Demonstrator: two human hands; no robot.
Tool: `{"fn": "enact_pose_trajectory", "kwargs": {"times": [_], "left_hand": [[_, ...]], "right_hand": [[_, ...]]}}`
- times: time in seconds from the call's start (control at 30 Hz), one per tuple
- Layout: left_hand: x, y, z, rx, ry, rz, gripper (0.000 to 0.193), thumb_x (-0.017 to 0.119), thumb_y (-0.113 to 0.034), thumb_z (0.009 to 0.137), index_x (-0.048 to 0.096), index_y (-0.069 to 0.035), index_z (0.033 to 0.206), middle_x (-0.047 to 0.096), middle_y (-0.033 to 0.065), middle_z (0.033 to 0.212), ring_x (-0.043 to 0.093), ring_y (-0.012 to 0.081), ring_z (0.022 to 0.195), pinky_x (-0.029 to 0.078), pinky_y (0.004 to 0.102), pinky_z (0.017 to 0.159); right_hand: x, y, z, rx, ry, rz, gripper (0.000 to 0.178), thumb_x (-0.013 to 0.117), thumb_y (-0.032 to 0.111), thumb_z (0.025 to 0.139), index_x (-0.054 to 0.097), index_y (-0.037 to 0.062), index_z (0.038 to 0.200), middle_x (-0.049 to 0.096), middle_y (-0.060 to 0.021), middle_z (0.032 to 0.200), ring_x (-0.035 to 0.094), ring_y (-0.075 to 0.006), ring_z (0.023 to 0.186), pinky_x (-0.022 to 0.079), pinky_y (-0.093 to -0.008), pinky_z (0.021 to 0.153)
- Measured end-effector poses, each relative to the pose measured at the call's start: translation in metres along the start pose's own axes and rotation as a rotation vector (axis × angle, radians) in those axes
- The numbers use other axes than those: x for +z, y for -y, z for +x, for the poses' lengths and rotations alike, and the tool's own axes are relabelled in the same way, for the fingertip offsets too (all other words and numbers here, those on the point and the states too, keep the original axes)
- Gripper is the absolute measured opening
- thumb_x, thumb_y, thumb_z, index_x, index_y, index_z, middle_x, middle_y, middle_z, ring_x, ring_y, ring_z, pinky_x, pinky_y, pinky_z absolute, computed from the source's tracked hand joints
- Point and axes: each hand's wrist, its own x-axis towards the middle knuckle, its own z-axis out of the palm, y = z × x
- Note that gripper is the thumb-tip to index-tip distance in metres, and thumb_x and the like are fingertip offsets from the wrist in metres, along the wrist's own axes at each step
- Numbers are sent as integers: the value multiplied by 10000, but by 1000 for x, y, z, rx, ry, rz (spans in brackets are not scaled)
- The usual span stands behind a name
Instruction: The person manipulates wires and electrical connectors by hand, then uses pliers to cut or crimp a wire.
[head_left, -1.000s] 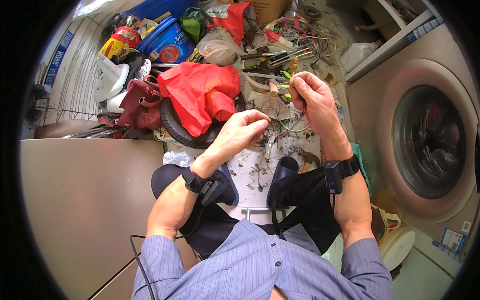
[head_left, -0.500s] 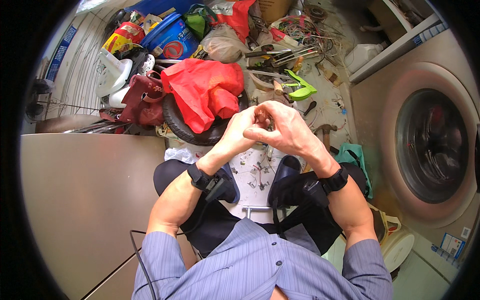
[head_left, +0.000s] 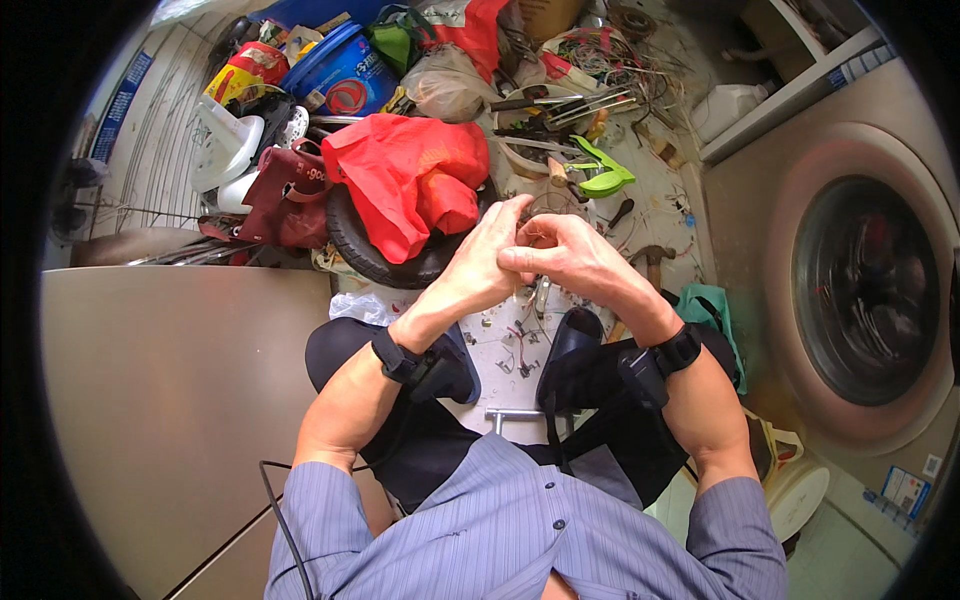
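Note:
My left hand (head_left: 483, 262) is raised above the floor between my knees, its fingers stretched out and pressed flat, pointing away from me. Against its palm rests the thumb of my right hand (head_left: 580, 262), whose other fingers curl inward. Whatever the right fingers hold, if anything, is hidden. Below the hands, small metal bits and short wires (head_left: 520, 350) are scattered on the floor, along with a small metal piece (head_left: 542, 297). Just beyond, a red plastic bag (head_left: 400, 180) is draped over a black tire (head_left: 365, 245).
A hammer (head_left: 653, 262) lies right of my hands. Farther off are a light-green clamp-like tool (head_left: 605, 178), a tub of tools (head_left: 520, 155), a blue bucket (head_left: 345, 75) and tangled wires (head_left: 600, 55). A washing machine (head_left: 750, 230) stands at right, a metallic panel (head_left: 180, 400) at left.
My left fingers have straightened from a curled position. The right hand has shifted slightly right and down, and its fingers curl more. The small metal piece below now shows more clearly.

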Motion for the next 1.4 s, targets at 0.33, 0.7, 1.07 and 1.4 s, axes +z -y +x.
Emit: {"fn": "enact_pose_trajectory", "kwargs": {"times": [0.33, 0.7, 1.07, 1.4], "left_hand": [[-4, -8, -2, 49, 72, -217, 959, 692, 83, 685, 259, -71, 1527, 491, 182, 1238, 535, 301, 1103, 454, 391, 994], [-16, -5, -4, -101, 92, -592, 825, 702, 33, 798, 300, -58, 1512, 537, 103, 1253, 584, 187, 1114, 478, 305, 969], [-30, -11, -3, -294, 51, -811, 321, 656, -89, 941, 620, -13, 1251, 690, 32, 956, 611, 69, 788, 503, 226, 701], [-28, 1, -6, -286, -82, -871, 191, 724, -56, 866, 663, -37, 1046, 675, 13, 851, 607, 69, 693, 490, 214, 614]], "right_hand": [[-5, -10, -3, 81, 152, 268, 168, 761, 148, 803, 726, 7, 887, 634, -1, 734, 522, -59, 641, 388, -233, 562], [-10, -14, -3, 69, 90, 480, 109, 629, 155, 943, 610, 48, 956, 594, 10, 798, 479, -51, 577, 341, -204, 494], [-15, -20, 5, -74, -58, 165, 129, 609, 127, 936, 647, 6, 957, 597, 13, 755, 497, -39, 641, 389, -215, 549], [-40, -24, 3, -282, -427, -40, 159, 644, 148, 889, 668, -9, 886, 606, -6, 724, 537, -87, 686, 460, -260, 641]]}}
